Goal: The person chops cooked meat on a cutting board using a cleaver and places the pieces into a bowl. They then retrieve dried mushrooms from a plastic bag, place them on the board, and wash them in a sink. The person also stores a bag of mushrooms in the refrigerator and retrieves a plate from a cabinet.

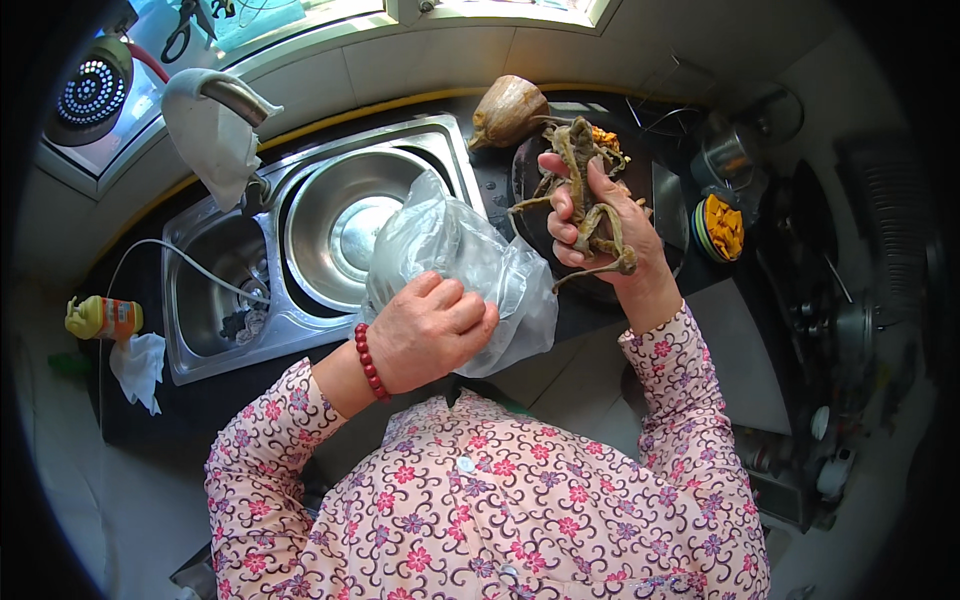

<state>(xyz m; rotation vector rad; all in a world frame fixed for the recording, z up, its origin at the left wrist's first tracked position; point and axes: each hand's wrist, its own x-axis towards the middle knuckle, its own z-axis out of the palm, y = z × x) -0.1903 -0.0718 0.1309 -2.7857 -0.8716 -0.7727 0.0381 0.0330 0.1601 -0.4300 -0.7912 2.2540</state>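
Note:
Over the front rim of the sink, my left hand (pixel 420 334) grips a clear plastic bag (pixel 487 255) that is crumpled and partly spread over the sink's right side. I cannot tell whether the bag holds anything. A clump of limp, brownish-green stalky preserved vegetable (pixel 577 165) is in my right hand (pixel 611 225), its stems trailing out between and below the fingers. Under that hand lies a dark round chopping board (pixel 529 169), mostly covered from view. Orange scraps (pixel 605 139) show behind the vegetable, and a cleaver blade (pixel 667 202) rests at the board's right.
A cut squash (pixel 510 112) stands behind the board. Right of it sits a bowl of orange squash pieces (pixel 724 229). The sink (pixel 281 300) holds a steel basin (pixel 315 217), with a cloth-draped faucet (pixel 232 101) above. A yellow bottle (pixel 105 318) and white cloth (pixel 140 367) are at left.

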